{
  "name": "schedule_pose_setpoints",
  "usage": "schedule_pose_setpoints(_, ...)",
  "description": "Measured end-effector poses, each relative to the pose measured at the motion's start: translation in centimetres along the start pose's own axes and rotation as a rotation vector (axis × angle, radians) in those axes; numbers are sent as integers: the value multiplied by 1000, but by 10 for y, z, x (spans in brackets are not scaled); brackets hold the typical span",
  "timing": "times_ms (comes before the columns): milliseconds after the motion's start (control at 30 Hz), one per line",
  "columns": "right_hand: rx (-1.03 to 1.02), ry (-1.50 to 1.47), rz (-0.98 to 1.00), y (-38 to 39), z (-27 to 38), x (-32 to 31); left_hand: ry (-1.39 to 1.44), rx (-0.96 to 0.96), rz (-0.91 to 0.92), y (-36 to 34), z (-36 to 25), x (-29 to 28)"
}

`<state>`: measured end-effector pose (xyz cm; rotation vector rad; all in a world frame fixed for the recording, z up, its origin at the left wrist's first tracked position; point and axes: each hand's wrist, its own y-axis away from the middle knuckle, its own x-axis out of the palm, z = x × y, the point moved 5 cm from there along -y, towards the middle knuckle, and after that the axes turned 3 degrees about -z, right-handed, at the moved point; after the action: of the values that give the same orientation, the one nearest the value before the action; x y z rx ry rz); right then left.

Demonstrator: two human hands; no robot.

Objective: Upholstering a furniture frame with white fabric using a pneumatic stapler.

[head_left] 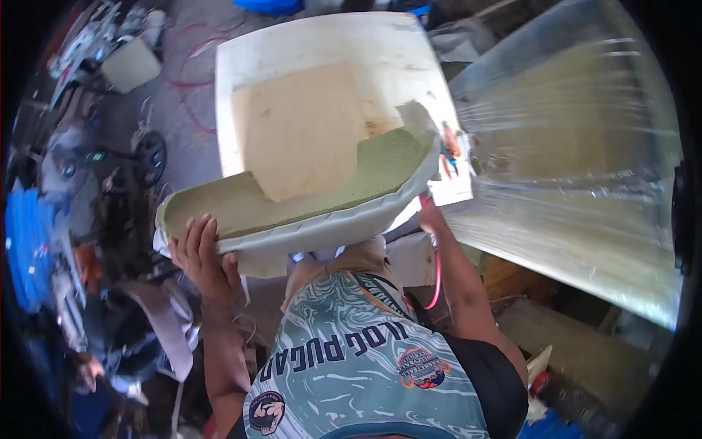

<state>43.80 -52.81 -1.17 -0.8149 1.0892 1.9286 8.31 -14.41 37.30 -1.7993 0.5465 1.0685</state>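
Note:
A long curved upholstery piece (pixel 307 211) with a greenish face and a pale grey cover along its near side lies in front of me. Its cover is folded up at the right end. My left hand (pixel 201 260) grips the left end, fingers over the top and thumb at the near side. Beside the right end, my right hand (pixel 433 218) is closed around a red air tool (pixel 424 200). A red hose (pixel 436 278) runs down from this hand; most of the tool is hidden, so I cannot tell its exact kind.
Under the piece is a white work table (pixel 292 55) with a tan board (pixel 303 124). A large plastic-wrapped panel (pixel 570 154) leans close on the right. On the left stand a small wheel (pixel 151 157), blue material (pixel 29 245) and clutter. Red hose lies on the floor.

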Motion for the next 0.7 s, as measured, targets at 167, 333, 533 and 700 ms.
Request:
schedule_pose_setpoints(167,-295,436,85,-43,28,35,0,-182,-4,17,-19,-20)
schedule_pose_setpoints(333,-304,433,124,-29,50,56,-89,-477,201,140,-28,1)
schedule_pose_setpoints(533,-430,514,189,-7,70,89,-10,-539,1078,474,-24,75)
schedule_pose_setpoints(700,-593,611,354,36,113,146,-135,-770,1052,710,-67,68)
